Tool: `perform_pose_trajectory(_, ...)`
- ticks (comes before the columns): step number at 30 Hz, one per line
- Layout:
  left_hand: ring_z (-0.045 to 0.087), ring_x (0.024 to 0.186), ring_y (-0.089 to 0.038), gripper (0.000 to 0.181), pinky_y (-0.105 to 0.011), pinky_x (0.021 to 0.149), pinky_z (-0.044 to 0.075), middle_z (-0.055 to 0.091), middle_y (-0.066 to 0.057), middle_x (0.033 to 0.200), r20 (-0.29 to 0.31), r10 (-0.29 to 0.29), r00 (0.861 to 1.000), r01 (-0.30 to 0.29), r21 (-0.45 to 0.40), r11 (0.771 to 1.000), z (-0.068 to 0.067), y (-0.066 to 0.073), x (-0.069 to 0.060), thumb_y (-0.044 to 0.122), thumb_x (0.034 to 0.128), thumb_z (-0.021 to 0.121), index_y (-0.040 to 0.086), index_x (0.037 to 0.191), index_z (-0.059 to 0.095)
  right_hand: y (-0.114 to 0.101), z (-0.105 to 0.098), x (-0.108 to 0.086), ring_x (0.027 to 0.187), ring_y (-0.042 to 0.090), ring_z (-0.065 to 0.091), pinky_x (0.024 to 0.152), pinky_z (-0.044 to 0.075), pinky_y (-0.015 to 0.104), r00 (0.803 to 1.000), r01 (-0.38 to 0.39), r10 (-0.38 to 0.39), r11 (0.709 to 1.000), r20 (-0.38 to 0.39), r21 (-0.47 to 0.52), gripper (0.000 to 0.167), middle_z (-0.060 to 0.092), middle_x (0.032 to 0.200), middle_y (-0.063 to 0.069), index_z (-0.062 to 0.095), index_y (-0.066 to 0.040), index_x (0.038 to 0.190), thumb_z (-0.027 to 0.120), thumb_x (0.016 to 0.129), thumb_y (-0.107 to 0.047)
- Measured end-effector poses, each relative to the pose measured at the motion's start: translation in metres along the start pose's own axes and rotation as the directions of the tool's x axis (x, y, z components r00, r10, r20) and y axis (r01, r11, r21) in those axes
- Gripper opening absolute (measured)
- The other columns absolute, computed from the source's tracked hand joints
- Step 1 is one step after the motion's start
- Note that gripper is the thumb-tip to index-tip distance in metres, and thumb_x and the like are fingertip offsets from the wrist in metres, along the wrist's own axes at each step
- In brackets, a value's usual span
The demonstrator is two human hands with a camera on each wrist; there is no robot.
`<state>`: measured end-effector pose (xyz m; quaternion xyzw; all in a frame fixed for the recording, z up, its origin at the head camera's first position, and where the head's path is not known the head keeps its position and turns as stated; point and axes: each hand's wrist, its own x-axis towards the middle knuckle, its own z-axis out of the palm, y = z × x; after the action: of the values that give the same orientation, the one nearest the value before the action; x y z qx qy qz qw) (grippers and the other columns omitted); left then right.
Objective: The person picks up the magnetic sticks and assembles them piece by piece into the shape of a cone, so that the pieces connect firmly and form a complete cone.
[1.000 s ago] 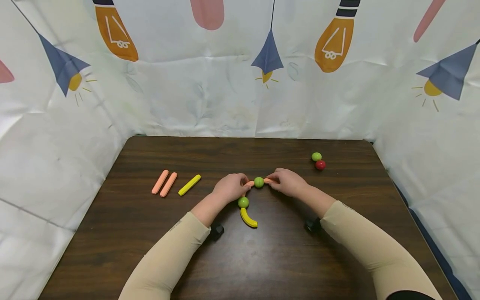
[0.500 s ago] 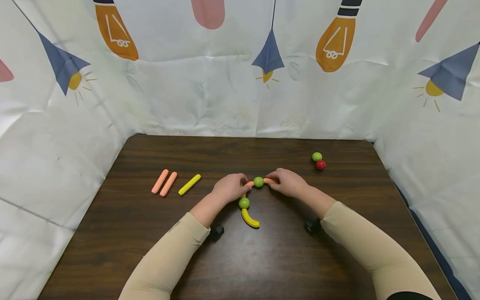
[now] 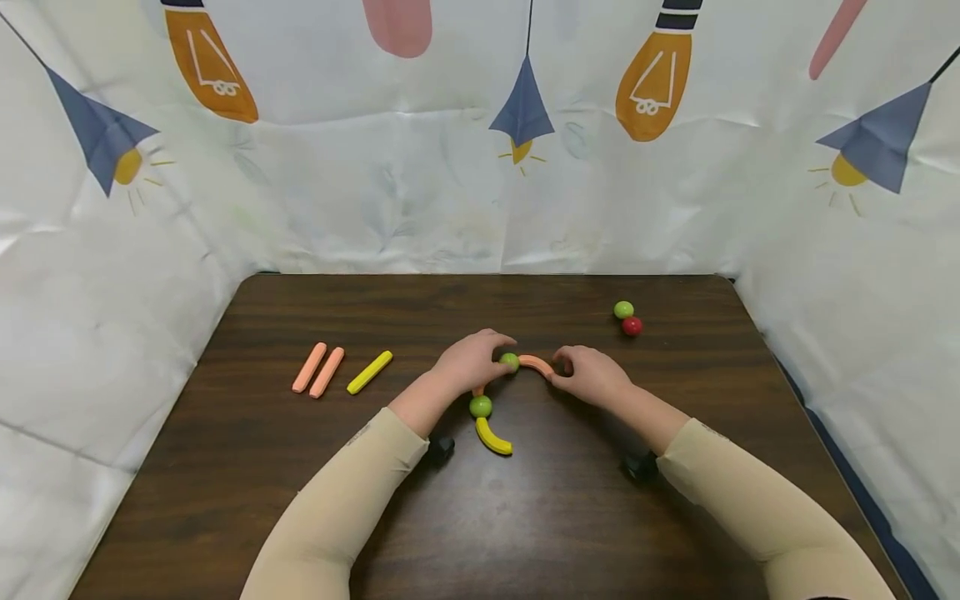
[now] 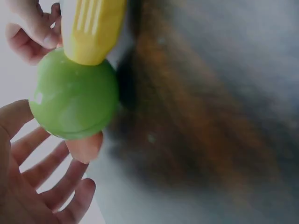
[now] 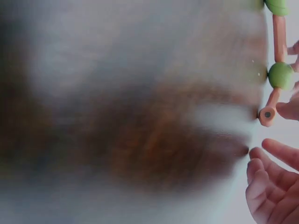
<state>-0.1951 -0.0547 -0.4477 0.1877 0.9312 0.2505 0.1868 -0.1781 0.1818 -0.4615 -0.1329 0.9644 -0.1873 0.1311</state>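
On the table lies a chain of toy sticks and balls. A yellow curved stick joins a green ball; an orange stick, mostly under my left hand in the head view, leads from it to a second green ball. My left hand curls thumb and forefinger round that second ball. From it an orange curved stick runs right, with a grey disc in its end in the right wrist view. My right hand is at that end, thumb beside it, forefinger apart.
Left on the brown table lie two orange straight sticks and a yellow straight stick. A loose green ball and a red ball sit at the back right. White printed cloth encloses the table's back and sides.
My left hand has shifted from the orange stick onto the second green ball. My right hand has loosened and moved right, uncovering the orange curved stick. The head view has turned slightly right.
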Motion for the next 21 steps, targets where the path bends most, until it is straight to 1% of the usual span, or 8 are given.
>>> perform_pose_trajectory(1,0.061,0.047,-0.021,0.048,-0.032,0.068,0.052,0.049,-0.002,0.142,0.009,0.015,1.0,-0.015,0.008,1.0,-0.001,0.001,0.001,0.037,0.0984,0.063,0.024,0.143,0.053,0.0,0.0,-0.001,0.07,0.017,0.053,0.061,0.044,0.032,1.0,-0.01,0.01,1.0,0.006,0.004,0.036,0.059,0.084,0.0,0.068,-0.012,0.116,0.069,0.092,-0.039)
perform_pose_trajectory(4,0.063,0.059,-0.018,0.042,-0.033,0.076,0.051,0.051,-0.001,0.142,0.022,0.044,0.999,-0.046,0.061,0.997,-0.001,0.003,0.005,0.033,0.0995,0.061,0.025,0.141,0.057,-0.001,0.001,-0.002,0.069,0.017,0.053,0.06,0.044,0.032,1.0,-0.019,0.019,1.0,0.012,0.017,0.034,0.059,0.083,0.0,0.068,-0.011,0.112,0.069,0.092,-0.039)
perform_pose_trajectory(8,0.064,0.056,-0.017,0.038,-0.033,0.066,0.054,0.054,-0.002,0.14,0.059,0.031,0.998,-0.034,0.052,0.998,0.0,0.003,0.008,0.028,0.1008,0.058,0.025,0.138,0.059,-0.003,0.004,-0.001,0.067,0.016,0.052,0.059,0.044,0.031,1.0,-0.009,0.009,1.0,0.008,0.022,0.031,0.058,0.082,0.0,0.069,-0.012,0.108,0.07,0.092,-0.038)
perform_pose_trajectory(10,0.061,0.043,-0.021,0.037,-0.032,0.055,0.053,0.055,-0.004,0.139,0.083,0.016,0.996,-0.017,0.022,1.0,0.0,0.003,0.008,0.026,0.1012,0.057,0.025,0.138,0.06,-0.004,0.005,0.0,0.067,0.016,0.052,0.059,0.043,0.031,1.0,0.002,-0.002,1.0,0.005,0.019,0.029,0.058,0.082,0.0,0.069,-0.013,0.107,0.07,0.092,-0.037)
perform_pose_trajectory(11,0.061,0.042,-0.021,0.036,-0.031,0.052,0.052,0.055,-0.004,0.139,0.09,0.008,0.996,-0.01,0.018,1.0,-0.001,0.003,0.008,0.026,0.1013,0.057,0.025,0.138,0.06,-0.004,0.005,0.001,0.067,0.016,0.051,0.058,0.042,0.031,1.0,0.008,-0.008,1.0,0.004,0.015,0.027,0.057,0.081,0.0,0.069,-0.013,0.106,0.07,0.092,-0.036)
perform_pose_trajectory(16,0.064,0.046,-0.021,0.037,-0.033,0.055,0.054,0.052,-0.006,0.141,0.091,-0.013,0.996,0.013,0.005,1.0,-0.001,0.003,0.008,0.023,0.101,0.057,0.023,0.138,0.059,-0.006,0.005,0.009,0.067,0.016,0.049,0.058,0.041,0.031,0.999,0.038,-0.038,0.999,-0.009,-0.005,0.022,0.055,0.078,0.0,0.07,-0.014,0.105,0.07,0.093,-0.032)
perform_pose_trajectory(19,0.071,0.076,-0.018,0.037,-0.036,0.074,0.056,0.055,-0.004,0.139,0.053,-0.014,0.998,0.011,0.051,0.999,-0.002,0.002,0.006,0.026,0.0998,0.06,0.024,0.137,0.06,-0.007,0.003,0.018,0.067,0.016,0.05,0.058,0.042,0.03,0.999,0.051,-0.051,0.999,-0.005,-0.014,0.022,0.057,0.078,-0.001,0.071,-0.013,0.108,0.069,0.094,-0.031)
perform_pose_trajectory(21,0.067,0.1,-0.019,0.037,-0.038,0.086,0.052,0.058,-0.003,0.135,0.026,-0.011,1.0,0.009,0.081,0.997,-0.002,0.001,0.006,0.029,0.0983,0.063,0.023,0.135,0.062,-0.008,0.001,0.024,0.066,0.016,0.051,0.059,0.042,0.03,0.998,0.056,-0.056,0.998,0.007,-0.016,0.022,0.058,0.077,-0.002,0.071,-0.013,0.109,0.069,0.095,-0.03)
